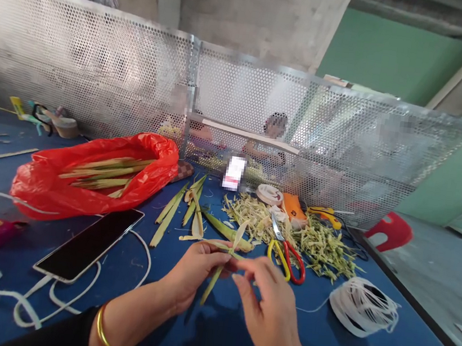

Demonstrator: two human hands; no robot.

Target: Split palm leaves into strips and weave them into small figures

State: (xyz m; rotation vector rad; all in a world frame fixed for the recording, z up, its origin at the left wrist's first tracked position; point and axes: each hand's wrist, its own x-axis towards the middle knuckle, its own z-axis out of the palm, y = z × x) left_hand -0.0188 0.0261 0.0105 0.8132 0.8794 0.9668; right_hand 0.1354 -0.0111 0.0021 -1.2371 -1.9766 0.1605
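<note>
My left hand (194,273) is closed around folded green palm-leaf strips (218,268) just above the blue table (213,341). One strip end sticks up, another hangs down below the fingers. My right hand (268,308) sits close to the right of it, fingers curled, its fingertips pinching at the strips' right end. A gold bangle (105,338) circles my left wrist. Loose leaf strips (192,210) lie on the table just beyond my hands.
A red plastic bag (84,188) holds more leaves at the left. Nearby lie a phone (87,245) on a white cable, red-and-yellow scissors (288,257), a heap of leaf trimmings (319,247) and a coil of white cord (362,306). A perforated metal screen (141,76) backs the table, with people behind it.
</note>
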